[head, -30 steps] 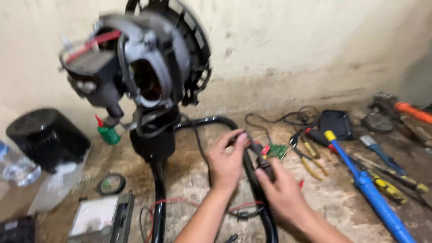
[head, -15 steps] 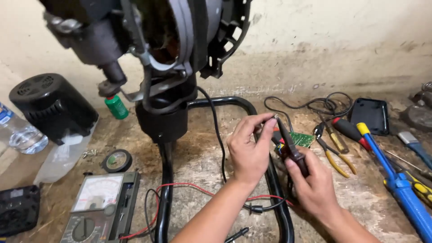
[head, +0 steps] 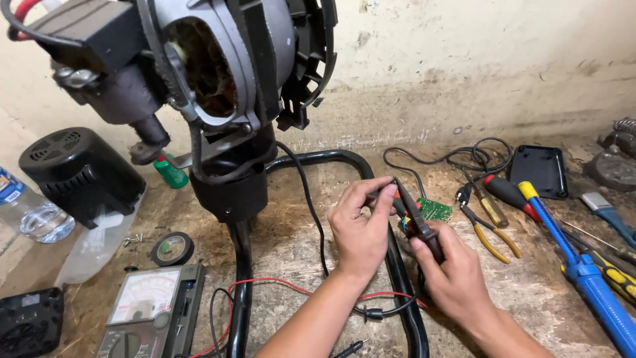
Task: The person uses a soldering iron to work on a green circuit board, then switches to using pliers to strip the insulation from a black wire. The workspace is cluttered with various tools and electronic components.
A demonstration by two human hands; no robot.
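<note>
Kneeling over a rough floor, the person works low in front of a stripped fan motor [head: 218, 73] mounted on a black tubular stand [head: 242, 265]. Right hand [head: 454, 275] closed around a dark test probe [head: 414, 212], tip angled up and left, meeting the left hand's fingertips. Left hand [head: 361, 229] pinching something small between thumb and forefinger at the probe tip; what exactly, too small to tell, a bit of orange shows there. Both hands touching each other, just above the stand's right tube. Small green circuit board [head: 436, 209] lies just right of the probe, on the floor.

A red wire [head: 265, 285] runs from under the left forearm toward an analog multimeter [head: 149, 311] at lower left. A black wire with a plug [head: 371, 313] sits below the wrists. Roll of black tape [head: 172, 248] just above the meter. Black motor cover [head: 79, 172] at left, clear plastic water bottle [head: 30, 212] beside it, green-capped small bottle [head: 171, 172] behind the stand.

Right side: yellow-handled pliers [head: 490, 229], red-handled screwdriver [head: 507, 192], blue tool with yellow tip [head: 576, 265], black flat lid [head: 540, 171], coiled black cord [head: 464, 159] near the wall. Wall [head: 464, 53] pale, stained.
</note>
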